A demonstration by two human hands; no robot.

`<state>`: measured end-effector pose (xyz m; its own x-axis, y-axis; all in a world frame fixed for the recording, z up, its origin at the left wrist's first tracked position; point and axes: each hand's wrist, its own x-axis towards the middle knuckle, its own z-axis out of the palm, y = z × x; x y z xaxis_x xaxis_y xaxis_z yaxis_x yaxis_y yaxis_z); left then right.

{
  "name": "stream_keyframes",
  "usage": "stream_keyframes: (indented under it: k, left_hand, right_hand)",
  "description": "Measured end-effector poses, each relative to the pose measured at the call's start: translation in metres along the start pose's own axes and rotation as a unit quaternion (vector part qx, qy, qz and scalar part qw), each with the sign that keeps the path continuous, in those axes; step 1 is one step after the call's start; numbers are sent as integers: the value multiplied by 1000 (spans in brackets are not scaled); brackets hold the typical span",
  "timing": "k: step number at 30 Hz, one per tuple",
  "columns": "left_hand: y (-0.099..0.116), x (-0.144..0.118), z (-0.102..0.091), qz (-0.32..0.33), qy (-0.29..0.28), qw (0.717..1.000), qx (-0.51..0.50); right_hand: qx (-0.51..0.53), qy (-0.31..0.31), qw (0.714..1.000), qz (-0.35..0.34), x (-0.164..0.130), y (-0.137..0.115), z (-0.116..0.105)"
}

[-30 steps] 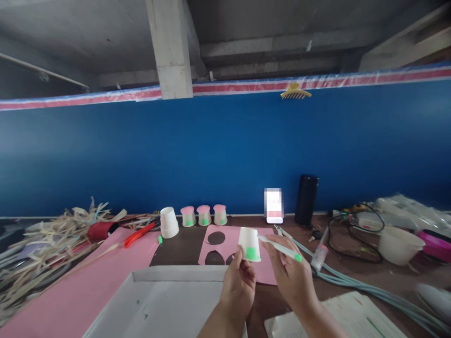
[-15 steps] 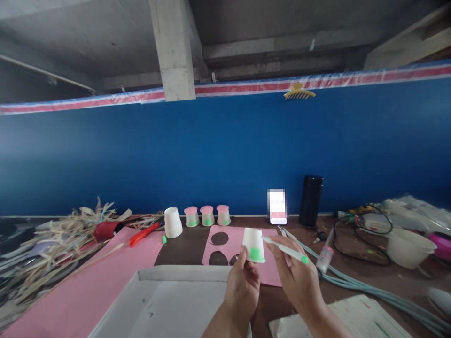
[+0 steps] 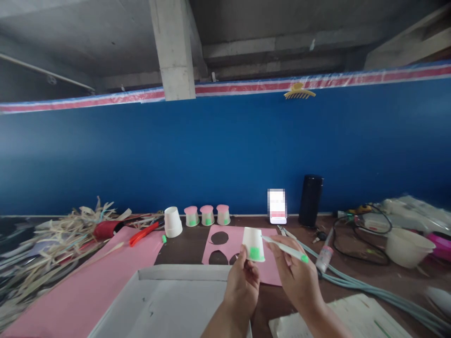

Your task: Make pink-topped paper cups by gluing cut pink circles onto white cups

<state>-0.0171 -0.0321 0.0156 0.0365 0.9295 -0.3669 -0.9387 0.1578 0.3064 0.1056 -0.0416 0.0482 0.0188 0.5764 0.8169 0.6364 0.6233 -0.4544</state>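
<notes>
left hand: my left hand is pinching a small white paper cup upside down, fingers wrapped round the lower rim, so it's closed on the cup and holding it up off the counter.

cup: it's got a green painted patch on the side facing me, and it sits in the air right over the near edge of the small pink sheet.

right hand: my right hand is gripped around a white marker with a green end. The tip points left and is touching, or just about touching, the cup's right side; can't really tell which from here.

pink sheet: the small one has dark round holes cut out of it. There's a much bigger pink sheet running off to the left.

back row: three little cups with pink tops and green patches are lined up against the blue wall, with a plain white cup just beside them on the left.

other stuff: red-handled scissors near the plain cup, a heap of dried straw far left, a phone and a black cylinder at the wall, and a white bowl and cables off right.

near me: a white cardboard tray is directly under my left forearm.
</notes>
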Motion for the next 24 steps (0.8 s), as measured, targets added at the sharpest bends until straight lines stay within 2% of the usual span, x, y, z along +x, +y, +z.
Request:
stream_keyframes:
  k: [9, 24]
  left_hand:
    - [1, -1, 3, -13, 14, 1000, 16]
    - [1, -1, 1, -13, 8, 1000, 8]
  right_hand:
    - [9, -4, 1000, 1, 0, 0, 0]
    - [8, -5, 1000, -1, -1, 1, -1]
